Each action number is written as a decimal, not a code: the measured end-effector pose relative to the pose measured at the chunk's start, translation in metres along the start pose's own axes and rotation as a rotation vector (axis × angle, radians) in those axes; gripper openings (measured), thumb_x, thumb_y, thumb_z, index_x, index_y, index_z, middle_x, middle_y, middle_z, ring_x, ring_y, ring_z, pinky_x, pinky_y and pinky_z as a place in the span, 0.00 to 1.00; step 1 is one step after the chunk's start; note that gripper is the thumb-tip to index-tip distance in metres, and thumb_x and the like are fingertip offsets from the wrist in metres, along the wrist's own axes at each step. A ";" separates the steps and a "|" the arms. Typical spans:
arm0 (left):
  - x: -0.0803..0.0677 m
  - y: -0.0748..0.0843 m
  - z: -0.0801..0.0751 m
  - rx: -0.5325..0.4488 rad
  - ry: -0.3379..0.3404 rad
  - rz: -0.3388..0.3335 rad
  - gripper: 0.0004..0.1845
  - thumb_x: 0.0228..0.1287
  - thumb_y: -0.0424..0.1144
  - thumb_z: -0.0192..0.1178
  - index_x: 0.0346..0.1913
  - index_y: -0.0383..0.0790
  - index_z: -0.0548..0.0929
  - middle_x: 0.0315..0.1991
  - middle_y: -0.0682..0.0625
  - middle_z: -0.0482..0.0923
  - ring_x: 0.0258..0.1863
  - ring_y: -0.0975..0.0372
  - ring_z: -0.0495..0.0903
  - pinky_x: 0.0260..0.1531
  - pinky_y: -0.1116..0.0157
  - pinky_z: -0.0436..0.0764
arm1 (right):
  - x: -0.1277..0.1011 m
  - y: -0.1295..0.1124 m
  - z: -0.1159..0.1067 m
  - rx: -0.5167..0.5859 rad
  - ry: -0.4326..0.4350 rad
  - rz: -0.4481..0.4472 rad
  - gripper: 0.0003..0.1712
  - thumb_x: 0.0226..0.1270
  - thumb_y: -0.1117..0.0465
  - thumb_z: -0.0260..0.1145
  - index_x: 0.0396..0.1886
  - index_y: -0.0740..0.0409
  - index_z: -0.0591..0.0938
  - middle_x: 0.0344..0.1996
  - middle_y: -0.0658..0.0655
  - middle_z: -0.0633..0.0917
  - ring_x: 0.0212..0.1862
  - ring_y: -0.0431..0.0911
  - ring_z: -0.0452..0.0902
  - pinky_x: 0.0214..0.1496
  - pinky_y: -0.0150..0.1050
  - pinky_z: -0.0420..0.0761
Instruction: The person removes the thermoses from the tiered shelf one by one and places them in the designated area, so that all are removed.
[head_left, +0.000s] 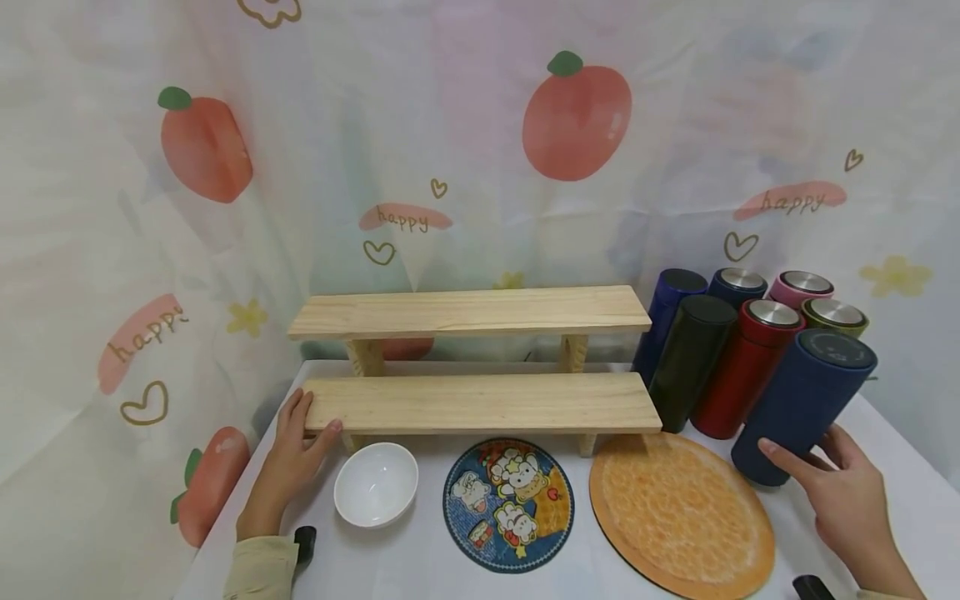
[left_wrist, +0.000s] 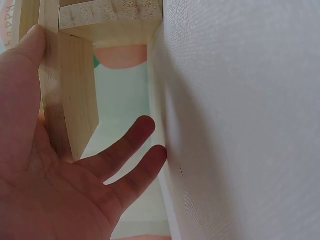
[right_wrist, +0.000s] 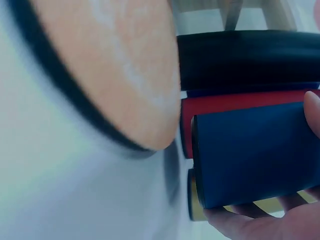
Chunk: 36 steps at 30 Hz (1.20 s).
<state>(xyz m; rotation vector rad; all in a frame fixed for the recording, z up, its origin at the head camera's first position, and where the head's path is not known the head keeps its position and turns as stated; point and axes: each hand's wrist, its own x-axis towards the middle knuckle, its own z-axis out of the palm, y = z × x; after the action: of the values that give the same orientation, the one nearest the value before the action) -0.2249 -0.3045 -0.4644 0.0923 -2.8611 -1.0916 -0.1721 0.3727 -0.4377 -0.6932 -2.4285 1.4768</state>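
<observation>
A two-tier wooden shelf [head_left: 480,400] stands at the middle of the white table. My left hand [head_left: 303,429] rests on the left end of its lower board, fingers on top and thumb at the front edge. In the left wrist view that hand [left_wrist: 75,185] lies open against the wood [left_wrist: 70,100], fingers straight. At the right, my right hand [head_left: 817,462] holds the base of a dark blue flask [head_left: 806,400], thumb in front and fingers behind. The right wrist view shows the flask [right_wrist: 255,155] between the thumb and the fingers [right_wrist: 250,217].
Behind the dark blue flask stand several more: black [head_left: 690,358], red [head_left: 742,367], blue [head_left: 667,312], pink [head_left: 801,287], green [head_left: 834,315]. In front of the shelf lie a white bowl [head_left: 375,483], a round cartoon mat [head_left: 508,504] and an orange round mat [head_left: 678,512]. Printed fabric hangs behind.
</observation>
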 end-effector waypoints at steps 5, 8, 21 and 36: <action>0.001 0.000 -0.001 -0.002 0.000 0.009 0.55 0.78 0.68 0.54 0.87 0.36 0.43 0.87 0.37 0.30 0.82 0.33 0.45 0.74 0.32 0.56 | 0.001 0.004 0.000 0.014 -0.016 0.018 0.61 0.76 0.41 0.70 0.89 0.54 0.40 0.85 0.68 0.47 0.81 0.74 0.49 0.72 0.72 0.62; 0.001 0.001 -0.001 -0.009 0.006 0.026 0.54 0.79 0.66 0.55 0.87 0.34 0.44 0.87 0.36 0.31 0.82 0.33 0.46 0.74 0.33 0.56 | 0.000 0.004 0.001 0.030 -0.021 0.035 0.60 0.77 0.42 0.69 0.89 0.53 0.40 0.86 0.67 0.46 0.81 0.73 0.48 0.73 0.70 0.61; -0.002 0.002 -0.006 0.009 -0.004 0.044 0.51 0.81 0.63 0.54 0.86 0.32 0.44 0.86 0.34 0.32 0.82 0.32 0.46 0.75 0.32 0.55 | 0.000 0.014 0.010 0.059 -0.015 -0.019 0.61 0.77 0.43 0.70 0.89 0.54 0.39 0.85 0.69 0.46 0.82 0.74 0.46 0.73 0.71 0.60; -0.008 0.019 -0.021 0.127 -0.068 0.071 0.48 0.82 0.61 0.53 0.84 0.29 0.50 0.83 0.26 0.39 0.78 0.24 0.46 0.70 0.23 0.52 | -0.008 0.005 0.004 -0.062 -0.142 -0.081 0.65 0.80 0.39 0.64 0.84 0.70 0.31 0.81 0.82 0.42 0.79 0.82 0.43 0.69 0.78 0.59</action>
<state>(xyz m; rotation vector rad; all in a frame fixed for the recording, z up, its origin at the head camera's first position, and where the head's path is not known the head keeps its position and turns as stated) -0.2152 -0.3033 -0.4369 -0.0398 -2.9668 -0.9174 -0.1653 0.3680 -0.4438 -0.5103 -2.5849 1.4719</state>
